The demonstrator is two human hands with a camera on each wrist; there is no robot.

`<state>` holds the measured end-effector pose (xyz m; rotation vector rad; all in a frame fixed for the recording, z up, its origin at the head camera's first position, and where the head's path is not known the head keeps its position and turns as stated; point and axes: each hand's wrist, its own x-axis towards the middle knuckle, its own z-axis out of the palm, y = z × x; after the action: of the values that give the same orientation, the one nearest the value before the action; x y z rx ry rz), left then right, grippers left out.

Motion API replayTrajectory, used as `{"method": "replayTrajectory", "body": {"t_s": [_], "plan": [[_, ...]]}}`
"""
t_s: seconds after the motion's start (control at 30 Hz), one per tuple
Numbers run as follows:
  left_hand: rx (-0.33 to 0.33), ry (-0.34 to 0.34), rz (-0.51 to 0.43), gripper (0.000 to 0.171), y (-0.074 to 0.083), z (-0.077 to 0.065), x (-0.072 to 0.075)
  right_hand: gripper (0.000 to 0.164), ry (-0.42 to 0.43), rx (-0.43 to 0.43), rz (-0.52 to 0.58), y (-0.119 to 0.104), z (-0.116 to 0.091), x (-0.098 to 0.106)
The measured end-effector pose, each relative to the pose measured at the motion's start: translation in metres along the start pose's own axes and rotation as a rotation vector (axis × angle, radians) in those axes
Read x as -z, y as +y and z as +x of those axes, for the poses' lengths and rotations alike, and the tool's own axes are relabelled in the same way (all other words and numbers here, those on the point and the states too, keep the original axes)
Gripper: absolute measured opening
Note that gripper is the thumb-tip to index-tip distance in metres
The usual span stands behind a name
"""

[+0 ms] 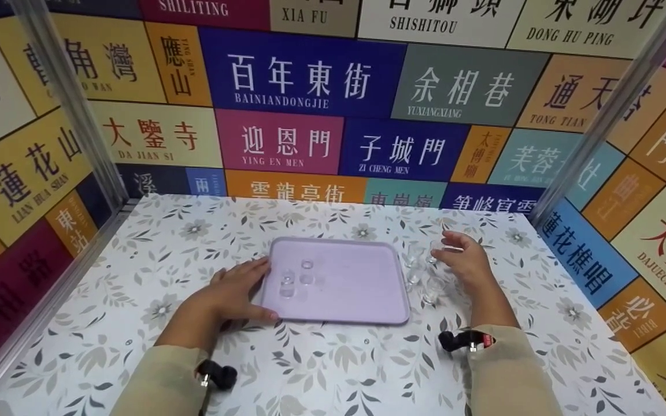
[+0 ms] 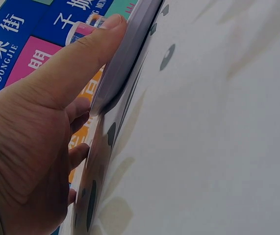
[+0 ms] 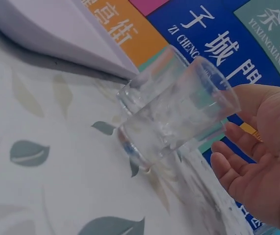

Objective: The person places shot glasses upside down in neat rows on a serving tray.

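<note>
My left hand (image 1: 235,292) rests at the left side of a lilac tray (image 1: 362,283). Its thumb lies straight over the front left corner of the rim, and the other fingers reach along the left edge. Two small clear glasses stand on the tray's left part, one nearer glass (image 1: 287,286) and one farther glass (image 1: 307,273). Off the tray's right side, my right hand (image 1: 467,259) has thumb and forefinger around the rim of a small clear glass (image 1: 433,253). In the right wrist view, a nearer glass (image 3: 179,112) hides the thumb's tip.
More clear glasses, including a front glass (image 1: 431,290), stand close together between the tray's right edge and my right hand. A white leaf-patterned tabletop (image 1: 344,370) surrounds the tray. Behind it rises a wall (image 1: 304,69) of coloured panels with lettering.
</note>
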<state>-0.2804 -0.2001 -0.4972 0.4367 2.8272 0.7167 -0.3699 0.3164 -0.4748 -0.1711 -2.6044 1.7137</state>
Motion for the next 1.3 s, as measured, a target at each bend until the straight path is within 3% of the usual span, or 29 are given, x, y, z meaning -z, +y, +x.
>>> {"method": "replayTrajectory", "body": {"t_s": [0.17,0.43,0.93,1.3], "plan": [[0.016,-0.010,-0.021,0.124,0.002,-0.001,0.001,0.075,-0.004,-0.011,-0.026,0.008,0.003,-0.002],[0.018,-0.022,0.006,0.126,0.004,-0.002,0.004,0.065,-0.024,-0.029,-0.037,0.018,0.008,-0.005],[0.004,-0.018,0.022,0.126,0.000,0.000,0.003,0.055,-0.028,0.054,-0.370,0.021,0.012,-0.009],[0.022,-0.024,0.017,0.125,0.002,-0.001,0.002,0.048,0.059,-0.001,-0.152,0.016,0.004,-0.009]]}}
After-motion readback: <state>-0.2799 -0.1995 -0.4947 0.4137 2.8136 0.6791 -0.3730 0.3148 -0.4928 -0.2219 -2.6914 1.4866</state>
